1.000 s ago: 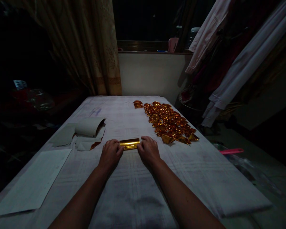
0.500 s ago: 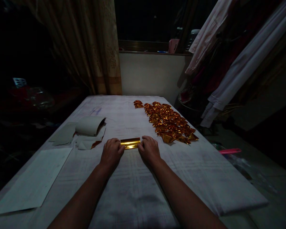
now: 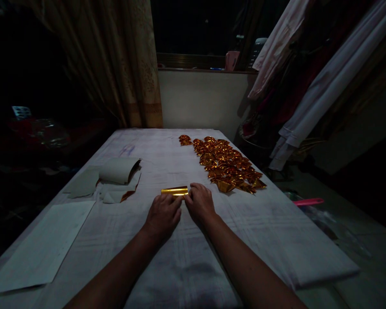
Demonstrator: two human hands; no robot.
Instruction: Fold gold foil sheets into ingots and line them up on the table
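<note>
A small rolled or folded strip of gold foil paper (image 3: 174,190) lies crosswise on the cloth in front of me. My left hand (image 3: 164,213) is at its near edge, fingers closed and pressed along the foil, close to my right hand. With thumb and fingers closed, my right hand (image 3: 200,199) pinches the strip's right end. Beyond my right hand lies a pile of folded gold foil pieces (image 3: 227,161), with one small group a little apart at its far left.
Curled grey-backed sheets (image 3: 116,171) lie left on the cloth-covered table (image 3: 167,159). A flat pale sheet (image 3: 41,240) lies nearer. Clothes (image 3: 309,98) hang at the right, a curtain (image 3: 131,64) at the back left. A pink cup (image 3: 232,60) stands on the windowsill.
My left hand has left the strip's left end and moved right and nearer, onto its front edge. My right hand keeps its pinch at the right end.
</note>
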